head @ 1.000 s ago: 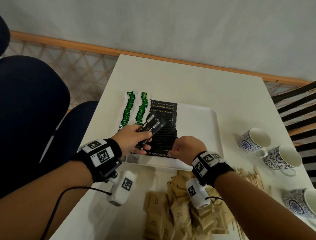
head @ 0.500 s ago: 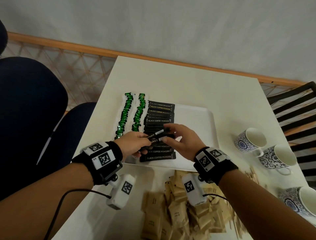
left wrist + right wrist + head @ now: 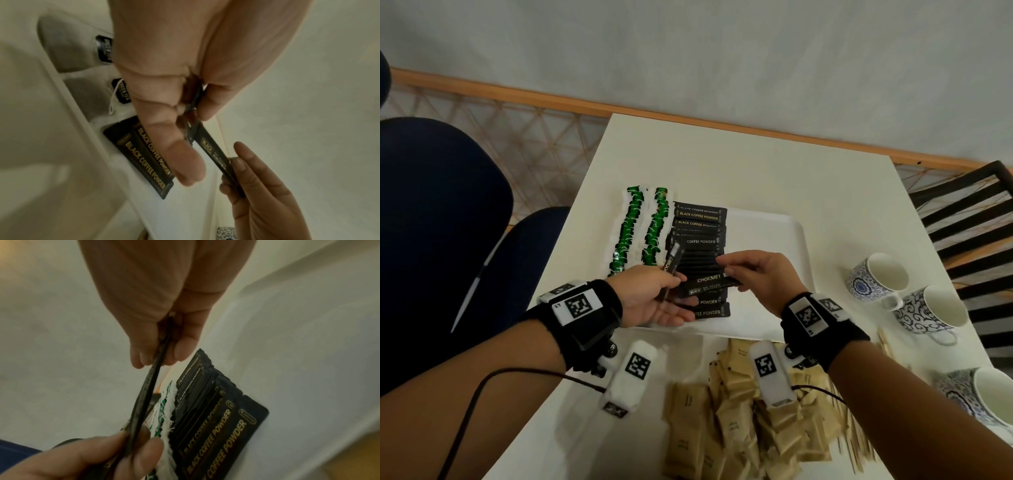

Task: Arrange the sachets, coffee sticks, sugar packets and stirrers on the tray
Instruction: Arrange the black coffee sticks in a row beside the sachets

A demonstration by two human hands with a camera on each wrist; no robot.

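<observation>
Since earlier, right hand (image 3: 760, 274) has pinched one coffee stick (image 3: 710, 279) above the tray's (image 3: 784, 260) near edge; left hand (image 3: 650, 294) grips another stick (image 3: 671, 265).

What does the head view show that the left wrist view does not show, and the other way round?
Only the head view shows the sugar packets, the stirrers, the chair and the second stick, held upright in the left hand. Only the left wrist view shows the green tea tags up close. Both show the tray, the coffee row, one cup and the right hand pinching a stick.
</observation>
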